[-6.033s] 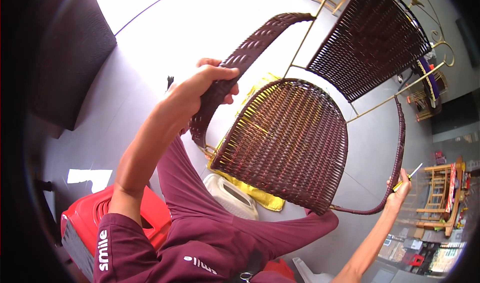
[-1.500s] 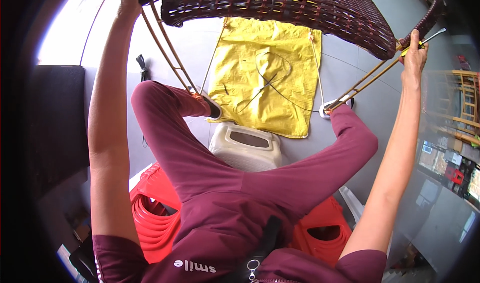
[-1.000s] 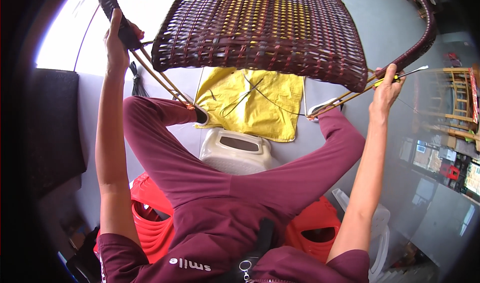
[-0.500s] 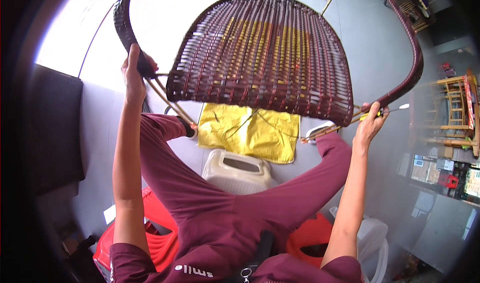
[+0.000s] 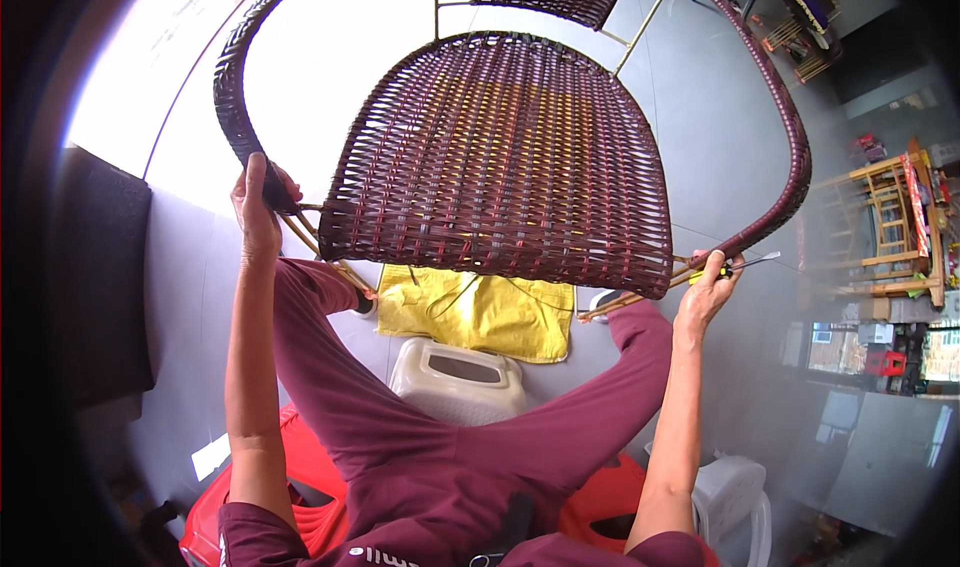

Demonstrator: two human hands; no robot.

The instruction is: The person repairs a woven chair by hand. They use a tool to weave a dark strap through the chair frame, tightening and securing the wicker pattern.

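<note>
A dark brown-red woven wicker chair [image 5: 500,167] is held up in front of me, its seat facing me and its metal legs pointing my way. My left hand [image 5: 262,199] is wrapped round the lower end of its left armrest, by the leg joint. At the matching spot on the right armrest, my right hand [image 5: 710,292] grips the frame. That same hand also keeps a screwdriver [image 5: 762,260] with a yellow and black handle, its shaft sticking out to the right. Part of the chair's backrest shows at the top edge.
On the grey floor below the chair lies a yellow woven sack [image 5: 475,312], with a beige plastic stool [image 5: 458,377] between my legs. I sit on a red plastic seat [image 5: 300,467]. A dark box [image 5: 105,277] stands left; wooden frames [image 5: 885,222] stand far right.
Both hands have brought the chair closer to me and slightly left. More of its backrest now shows at the top. The grips and the screwdriver stay the same.
</note>
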